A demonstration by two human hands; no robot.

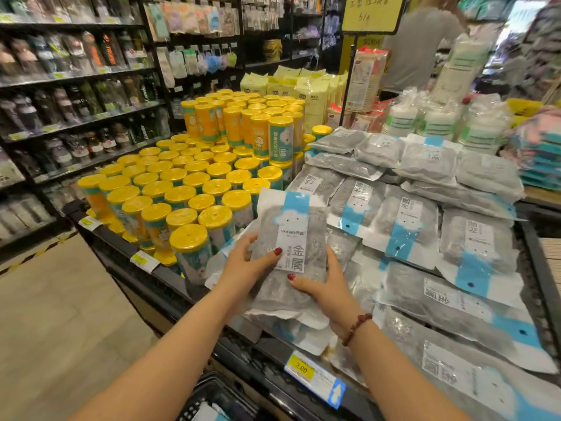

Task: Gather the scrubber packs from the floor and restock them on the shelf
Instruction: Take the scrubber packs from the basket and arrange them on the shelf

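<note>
Scrubber pack (288, 247) held over the shelf (170, 281) edge
I see my left hand (246, 262) and right hand (321, 287) gripping its sides, thumbs on the front; the right fingers are mostly hidden behind it, the packs beneath (291, 329) blur together, a basket (209, 399) is cut off below

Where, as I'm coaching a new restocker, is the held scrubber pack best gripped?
Its lower half, by the side edges, one hand from each side, as the left hand and right hand do. The scrubber pack is a soft flat pouch held upright; its padded grey filling offers purchase, while the thin top flap may fold.
</note>
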